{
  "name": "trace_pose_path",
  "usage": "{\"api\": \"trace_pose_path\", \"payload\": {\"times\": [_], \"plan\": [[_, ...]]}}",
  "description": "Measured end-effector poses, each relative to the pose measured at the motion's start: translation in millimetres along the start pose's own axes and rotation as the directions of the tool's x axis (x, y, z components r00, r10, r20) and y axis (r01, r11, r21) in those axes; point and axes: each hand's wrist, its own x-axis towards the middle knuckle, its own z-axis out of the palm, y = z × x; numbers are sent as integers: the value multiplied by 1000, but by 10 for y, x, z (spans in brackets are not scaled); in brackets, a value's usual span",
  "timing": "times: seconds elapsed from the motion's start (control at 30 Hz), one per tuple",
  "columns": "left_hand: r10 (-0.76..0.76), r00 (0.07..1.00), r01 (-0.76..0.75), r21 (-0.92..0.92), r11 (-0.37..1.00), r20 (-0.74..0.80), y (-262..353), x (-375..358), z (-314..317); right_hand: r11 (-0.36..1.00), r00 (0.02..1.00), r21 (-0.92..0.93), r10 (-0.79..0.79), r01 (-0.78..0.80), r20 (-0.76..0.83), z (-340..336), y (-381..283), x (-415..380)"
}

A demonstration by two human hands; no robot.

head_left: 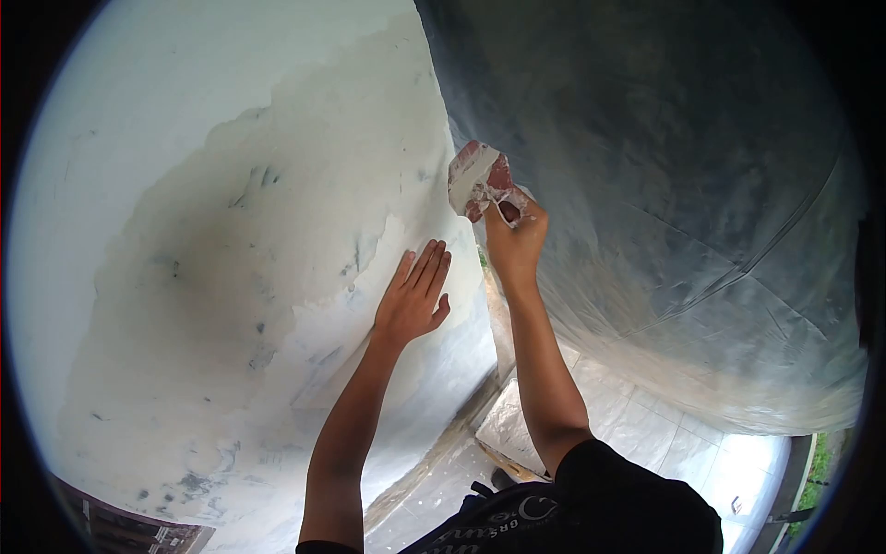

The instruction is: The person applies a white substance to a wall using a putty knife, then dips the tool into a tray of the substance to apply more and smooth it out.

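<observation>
My left hand [413, 300] lies flat against the white wall [369, 166], its fingers stretched out and pointing up. Higher and to the right, my right hand [519, 222] grips a reddish scraper [480, 175] smeared with white paste, at the wall's right edge. White paste also coats the fingers of that hand. Damp-looking, darker plaster with small dark marks and ragged borders spreads over the wall to the left of both hands.
A dark plastic sheet [683, 185] hangs right of the wall edge. Below are pale floor tiles [646, 415] and a whitish board [512, 429]. A dark brown slatted object [129, 526] stands at the lower left, greenery [817, 471] at the lower right.
</observation>
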Motion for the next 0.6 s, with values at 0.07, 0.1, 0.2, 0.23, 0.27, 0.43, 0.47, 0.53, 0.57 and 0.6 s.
{"api": "trace_pose_path", "payload": {"times": [0.07,0.1,0.2,0.23,0.27,0.43,0.47,0.53,0.57,0.6], "plan": [[2,1000,-2,9,1000,-5,1,-2,10,910,946,262,316,-322,64,-122,-23,44],[5,1000,-5,19,1000,-11,2,0,17,911,947,261,316,-321,60,-153,59,52],[6,1000,-6,11,1000,-22,2,-7,33,849,959,451,273,-275,72,-218,287,38],[9,1000,-9,10,1000,-22,0,-8,39,834,954,468,287,-292,85,-253,292,7],[7,999,-7,10,1000,-32,-1,-4,44,818,949,485,301,-309,98,-290,296,-23],[-8,999,7,-39,999,-46,10,-8,32,782,911,476,396,-402,118,-558,57,-140],[-20,998,16,-67,998,-58,10,-6,30,777,895,457,430,-433,117,-603,20,-149],[-45,996,34,-136,990,-80,26,-6,21,764,893,473,429,-438,134,-700,98,-171],[-48,996,37,-135,990,-76,44,-7,14,753,894,491,424,-438,148,-752,134,-173],[-86,991,66,-181,981,-102,73,-5,-4,750,892,492,426,-443,152,-813,142,-168]]}}
